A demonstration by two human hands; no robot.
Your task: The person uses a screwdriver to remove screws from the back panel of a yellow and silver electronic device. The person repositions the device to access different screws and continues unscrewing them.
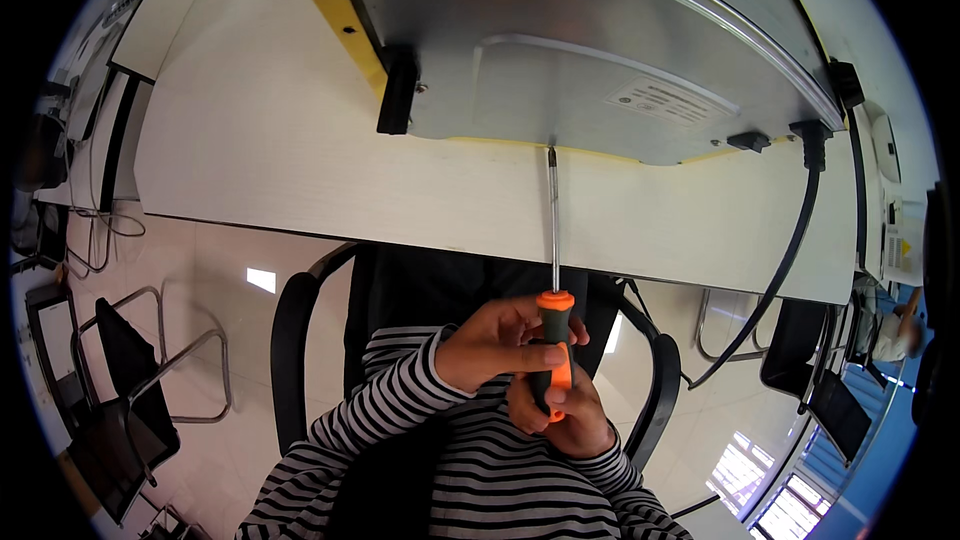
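A long screwdriver [556, 230] with an orange and dark handle points away from me, its tip at the near lower edge of a silver metal casing [560, 20]. Whether the tip sits in a screw I cannot tell. My left hand [490, 345] is closed round the upper handle from the left side. Lower down, my right hand [580, 415] grips the handle's end, thumb along it. The casing has yellow edges, a black foot-like block [397, 95] on its left, a black switch [748, 141] and a pale label [672, 100].
A black power cord [795, 260] runs from the casing's right side and hangs over the edge of the white table [270, 160]. I sit in a black armchair [292, 360]. Another chair [135, 400] stands at left; a dark chair [800, 350] is at right. A person [897, 335] appears far right.
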